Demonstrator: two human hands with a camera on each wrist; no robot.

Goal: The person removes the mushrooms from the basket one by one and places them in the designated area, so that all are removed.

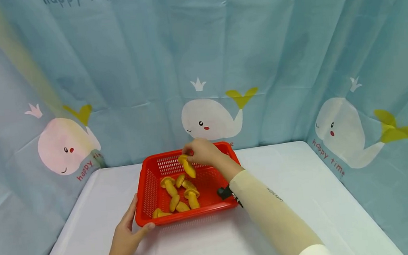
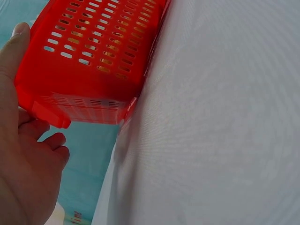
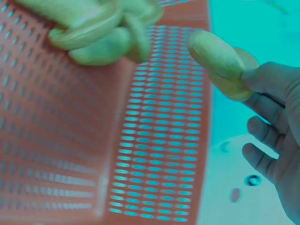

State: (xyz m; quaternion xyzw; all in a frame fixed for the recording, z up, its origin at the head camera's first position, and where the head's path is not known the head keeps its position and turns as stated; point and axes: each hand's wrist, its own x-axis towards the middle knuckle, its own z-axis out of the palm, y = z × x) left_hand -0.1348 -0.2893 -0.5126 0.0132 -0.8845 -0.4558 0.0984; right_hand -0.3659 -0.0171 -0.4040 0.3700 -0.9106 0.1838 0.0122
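A red plastic basket [image 1: 197, 213] with slotted walls sits on the white table. Its near left corner is held by my left hand [image 1: 124, 236], thumb at the front rim and fingers along the left side; the left wrist view shows the thumb [image 2: 16, 49] against the basket wall. Over the back part of the basket, my right hand [image 1: 206, 151] pinches a yellow mushroom [image 1: 189, 170] between thumb and fingers, its stem pointing down. Several more yellow mushrooms [image 1: 192, 197] lie in the basket's left and middle part.
White cloth [image 1: 284, 169] covers the table around the basket. Blue curtains [image 1: 145, 124] with whale prints close off the back and both sides, the rear one right behind the basket. A black device [image 1: 225, 192] sits by the right wrist, over the basket's right side.
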